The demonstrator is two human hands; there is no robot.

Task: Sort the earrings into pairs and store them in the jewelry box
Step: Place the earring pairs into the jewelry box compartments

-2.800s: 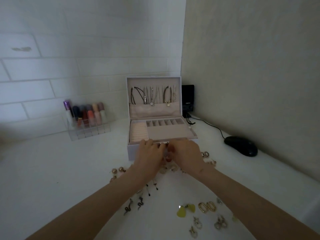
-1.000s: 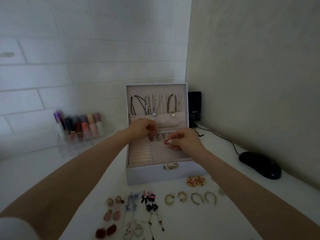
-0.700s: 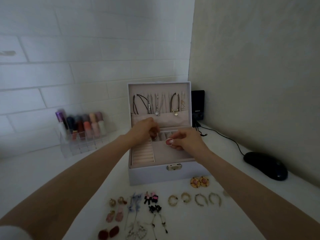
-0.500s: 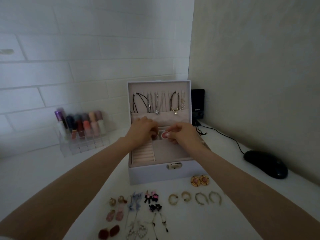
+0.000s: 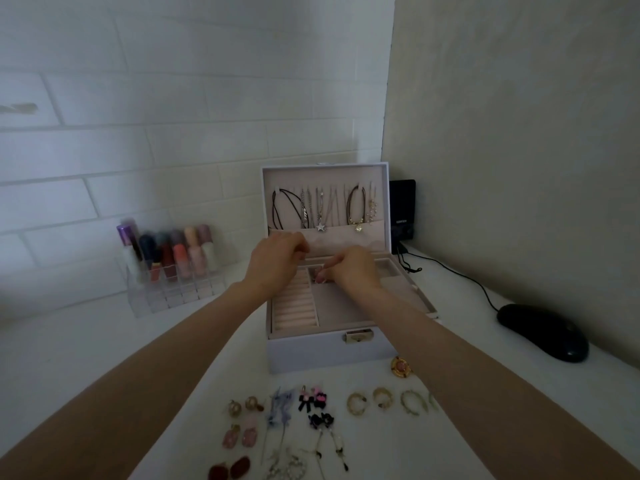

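Observation:
The white jewelry box [image 5: 329,353] stands open, necklaces hanging in its upright lid. My right hand [image 5: 353,271] reaches over the small back compartments and pinches a small pink earring [image 5: 320,278] at its fingertips, low in a compartment. My left hand [image 5: 277,261] hovers just left of it with curled fingers that hide whatever they may hold. On the table before the box lie paired earrings: gold hoops [image 5: 369,401], green hoops [image 5: 414,402], black-pink bows [image 5: 311,401], pink drops [image 5: 240,436], dark red ovals [image 5: 230,471]. A gold round earring [image 5: 401,367] sits beside my right forearm.
A clear organizer of lipsticks [image 5: 166,268] stands left of the box by the brick wall. A black mouse [image 5: 542,332] lies at the right, its cable [image 5: 450,271] running to a black speaker [image 5: 401,209] behind the box. Walls close the back and right.
Both hands went from the table's earrings into the box. In the last half second my right hand lowered the pink earring into a back compartment and my left hand lifted slightly.

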